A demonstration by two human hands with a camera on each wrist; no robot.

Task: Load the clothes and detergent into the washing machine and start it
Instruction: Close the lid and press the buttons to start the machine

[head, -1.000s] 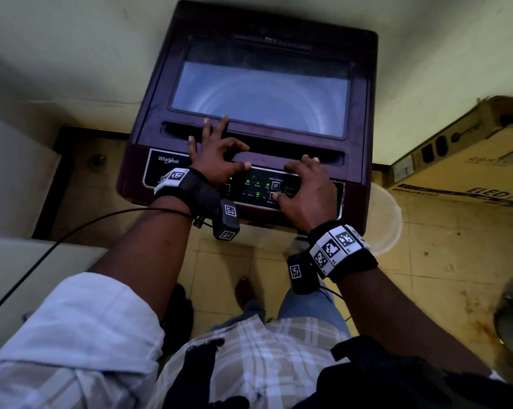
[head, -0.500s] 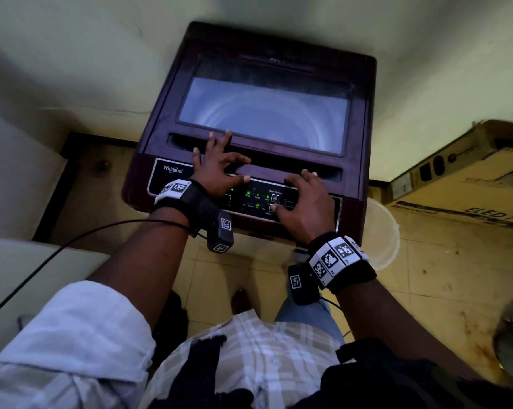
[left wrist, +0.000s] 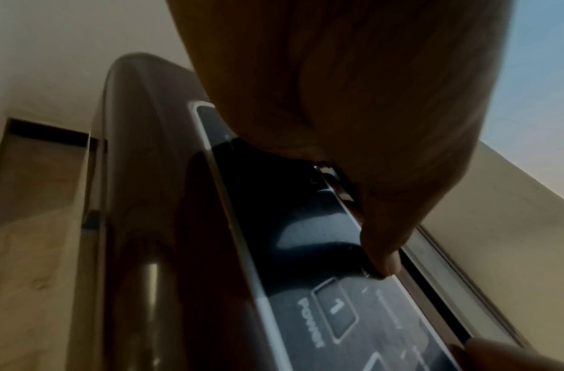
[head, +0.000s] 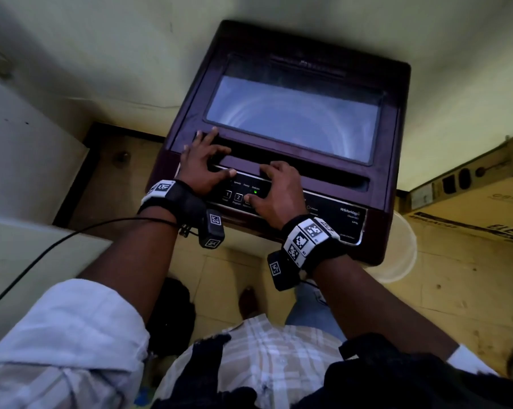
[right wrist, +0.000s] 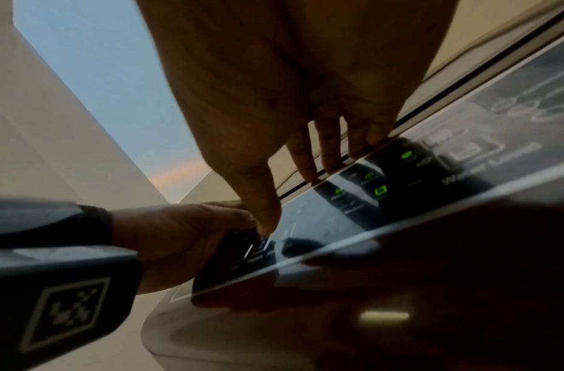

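Washing machine (head: 281, 93) pressed close to the wall (head: 101, 39) behind. Lid (head: 293, 119) shut, drum unreachable from above. Both hands, left (head: 200, 166) and right (head: 274, 191), crowding the left half of the control panel (head: 335, 212). Cardboard box (head: 470, 202) close on the right, bucket (head: 402, 249) tucked at the front right corner. Open floor (head: 456, 290) nearer.

Head camera looks steeply down on the washing machine (head: 293, 137); both wrist cameras sit low and close, looking up along the fingers, sharing its control panel (head: 278, 199).
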